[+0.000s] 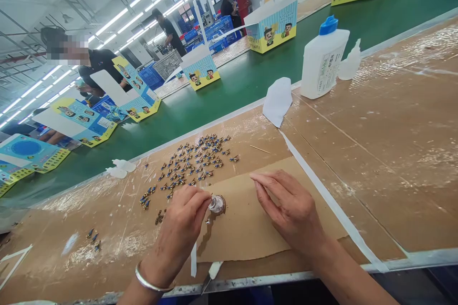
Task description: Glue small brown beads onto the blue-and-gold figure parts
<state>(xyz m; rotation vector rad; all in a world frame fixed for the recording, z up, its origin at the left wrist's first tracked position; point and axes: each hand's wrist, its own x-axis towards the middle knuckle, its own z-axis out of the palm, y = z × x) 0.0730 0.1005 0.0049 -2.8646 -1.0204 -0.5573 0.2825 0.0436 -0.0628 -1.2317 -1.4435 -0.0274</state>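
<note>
Lower centre of the frame: the left hand, a metal bangle on its wrist, has its grip pinched shut. Its fingertips hide whatever tiny piece may lie between them. The right hand lies with long fingers together and pointing toward the left of the frame. Whether its grip holds anything cannot be told. Both forearms are cut off by the bottom edge, and a pale blade-like object at the table's near rim is too small to identify.

A scatter of small blue-and-gold pieces covers the brown table just above the hands, with a thin stick to its right. Toward the upper right stand a white bottle with a blue cap, a small dropper bottle and a white paper scrap. Beyond runs a green belt carrying printed boxes. Other people work in the upper left.

A small clear dish sits at the left edge of a cardboard sheet. It is just beside the left grip, touching or nearly touching the fingertips, and well apart from the right hand, which rests on the same sheet.
</note>
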